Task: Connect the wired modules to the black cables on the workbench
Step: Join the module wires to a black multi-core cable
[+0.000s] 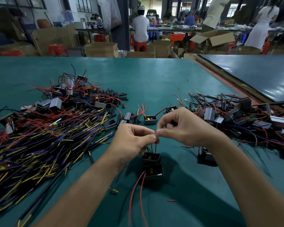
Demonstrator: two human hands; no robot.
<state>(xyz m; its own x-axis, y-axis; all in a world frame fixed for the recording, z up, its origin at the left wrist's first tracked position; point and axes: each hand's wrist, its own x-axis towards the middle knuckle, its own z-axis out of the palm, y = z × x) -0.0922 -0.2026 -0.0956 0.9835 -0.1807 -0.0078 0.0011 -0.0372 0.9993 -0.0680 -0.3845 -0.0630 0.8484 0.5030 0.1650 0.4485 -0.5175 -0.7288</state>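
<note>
1. The left hand (pixel 133 140) and the right hand (pixel 184 126) meet above the near middle of the green workbench (pixel 146 79), their fingertips touching.
2. The left hand's fingers are curled, and its thumb and forefinger pinch the top of a thin red wire (pixel 155 147).
3. The right hand pinches the same spot from the other side, thumb against forefinger, with its other fingers curled in.
4. The red wire runs straight down to a small black module (pixel 152 157) just below the hands. A second module (pixel 153 173) sits right beneath it, with two long red leads trailing toward the near edge. This part is blurred, so it may be that the upper module hangs rather than rests.
5. The black cables (pixel 39 145), tipped yellow and purple, lie in a wide heap on the left of the workbench, well apart from the hands.
6. Heaps of wired modules lie at the back left (pixel 69 94) and on the right (pixel 244 118). A few loose ones (pixel 150 119) lie just beyond the hands, and short black tubes (pixel 115 95) are scattered beside the back-left heap
</note>
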